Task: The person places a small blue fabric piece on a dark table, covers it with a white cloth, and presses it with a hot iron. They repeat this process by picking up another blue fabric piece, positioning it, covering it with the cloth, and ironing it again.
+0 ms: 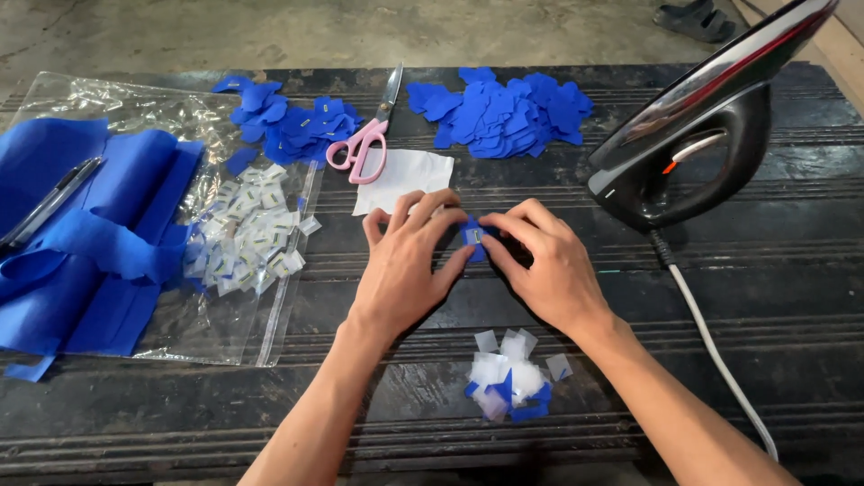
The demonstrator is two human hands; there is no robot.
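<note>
Two hands, left (pixel 405 265) and right (pixel 540 261), meet at one small blue fabric piece (pixel 473 238); one clothes iron (pixel 697 135), one pair of pink-handled scissors (pixel 367 135), one pen (pixel 49 202), one clear plastic bag (pixel 135 117), one white paper sheet (pixel 405 175), two heaps of blue cut pieces (pixel 504 112) (pixel 288 121), and one pile of white scraps (pixel 511 373)

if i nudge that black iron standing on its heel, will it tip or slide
The iron stands on its heel, leaning, so it probably tips before sliding. It looks heavy for its size. Its white cord trails across the table and might tug it.
</note>
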